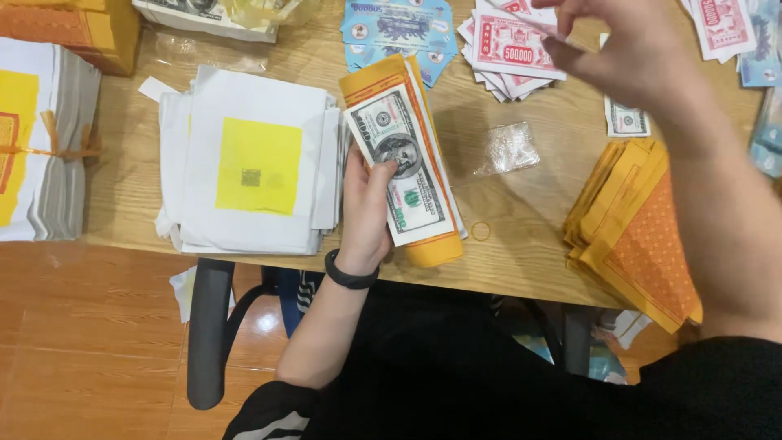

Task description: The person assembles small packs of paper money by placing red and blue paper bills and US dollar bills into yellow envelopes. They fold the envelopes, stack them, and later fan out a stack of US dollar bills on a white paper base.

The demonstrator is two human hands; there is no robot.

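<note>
Head view, looking down at the light wooden table [521,261]. My left hand [364,213] holds a folded bundle of orange-yellow paper with a grey-green printed note on top [405,163]; the thumb presses onto the face of the note and the fingers wrap under the bundle's left edge, so the grip is closed firmly on it. The bundle lies tilted, upper end toward the far side of the table, lower end just over the near edge. A black band [350,275] sits on that wrist. My right hand [627,45] is raised above the far right of the table, fingertips pinched on the edge of a red-and-white printed note [521,24] over the fanned pile of red-and-white notes [509,61]. Just left of that pile lie blue printed notes [399,28]. A small crumpled clear plastic wrapper [507,148] rests right of the bundle, and a thin yellow rubber band [481,231] lies near the bundle's lower end. A fanned stack of orange-yellow sheets [631,232] sits at the right edge. A stack of white sheets with a yellow square [254,167] lies just left of my left hand.
</note>
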